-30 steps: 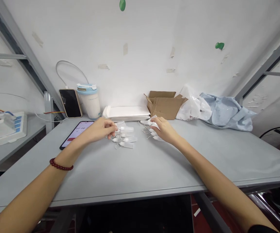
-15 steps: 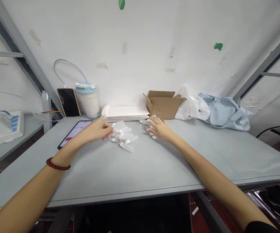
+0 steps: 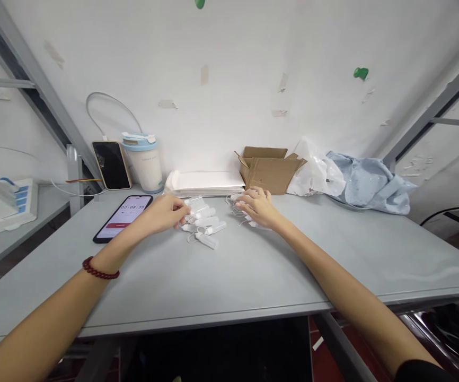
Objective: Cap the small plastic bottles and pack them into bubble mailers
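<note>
Small translucent plastic bottles [image 3: 207, 222] with thin loops lie in a loose pile on the grey table. My left hand [image 3: 166, 213], with a dark red bead bracelet [image 3: 100, 268] on its wrist, is at the pile's left edge. Its thumb and fingers are pinched together; what is between them is too small to make out. My right hand [image 3: 258, 208] lies palm down with fingers stretched out over a second group of similar pieces [image 3: 233, 201]. That hand covers most of this group, and some thin loops stick out on its left side.
A phone [image 3: 123, 218] with a running timer lies left of my left hand. Along the wall stand another phone [image 3: 112, 165], a cup [image 3: 145, 162], a white stack [image 3: 208, 183], an open cardboard box [image 3: 270, 172], a plastic bag [image 3: 317, 172] and blue cloth [image 3: 367, 183].
My left hand has shifted slightly to the right, towards the bottles, uncovering more of the timer phone. My right hand has moved slightly left and stays over its group.
</note>
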